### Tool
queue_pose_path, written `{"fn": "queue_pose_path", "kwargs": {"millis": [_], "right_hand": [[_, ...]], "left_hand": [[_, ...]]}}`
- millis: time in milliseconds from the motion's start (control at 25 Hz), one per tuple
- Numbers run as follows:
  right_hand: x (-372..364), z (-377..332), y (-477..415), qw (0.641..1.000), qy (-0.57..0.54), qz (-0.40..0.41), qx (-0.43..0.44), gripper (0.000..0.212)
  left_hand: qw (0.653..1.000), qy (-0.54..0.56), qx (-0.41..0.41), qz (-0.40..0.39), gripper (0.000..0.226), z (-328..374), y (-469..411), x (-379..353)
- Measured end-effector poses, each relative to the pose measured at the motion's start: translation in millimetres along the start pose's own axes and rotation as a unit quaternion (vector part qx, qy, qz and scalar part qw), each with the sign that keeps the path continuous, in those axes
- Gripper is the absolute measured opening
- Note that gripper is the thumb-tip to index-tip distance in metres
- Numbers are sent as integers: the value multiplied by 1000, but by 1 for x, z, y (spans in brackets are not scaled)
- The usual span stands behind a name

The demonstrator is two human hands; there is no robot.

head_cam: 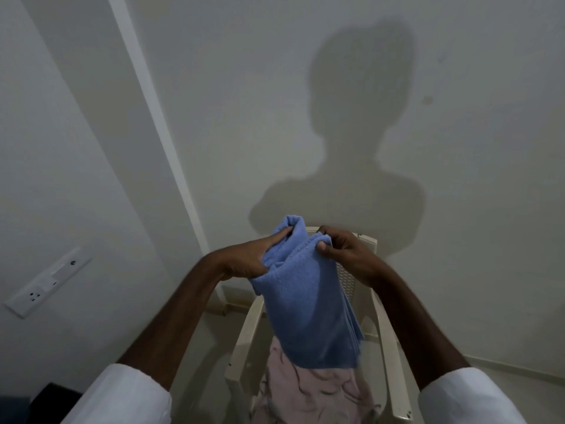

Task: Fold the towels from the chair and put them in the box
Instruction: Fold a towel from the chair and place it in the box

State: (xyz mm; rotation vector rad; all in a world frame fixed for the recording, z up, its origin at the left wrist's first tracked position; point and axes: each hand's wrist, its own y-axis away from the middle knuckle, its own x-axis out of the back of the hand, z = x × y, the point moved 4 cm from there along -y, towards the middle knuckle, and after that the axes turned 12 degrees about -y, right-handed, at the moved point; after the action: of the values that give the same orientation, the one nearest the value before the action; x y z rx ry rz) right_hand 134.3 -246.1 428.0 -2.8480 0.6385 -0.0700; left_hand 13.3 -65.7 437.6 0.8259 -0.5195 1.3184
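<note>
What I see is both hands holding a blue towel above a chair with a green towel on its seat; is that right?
Not quite. The head view shows a pink towel on the seat, not a green one. The left hand and right hand do hold the blue towel above the chair.

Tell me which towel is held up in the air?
The blue towel, gripped at its top by the left hand and right hand; the pink towel lies crumpled on the chair.
</note>
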Motion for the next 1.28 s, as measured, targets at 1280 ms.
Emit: {"fn": "queue_pose_path", "kwargs": {"millis": [1280], "right_hand": [[-19, 66, 33, 917, -159, 270, -248, 64]], "left_hand": [[925, -175, 87, 325, 56, 29, 11, 9]]}}
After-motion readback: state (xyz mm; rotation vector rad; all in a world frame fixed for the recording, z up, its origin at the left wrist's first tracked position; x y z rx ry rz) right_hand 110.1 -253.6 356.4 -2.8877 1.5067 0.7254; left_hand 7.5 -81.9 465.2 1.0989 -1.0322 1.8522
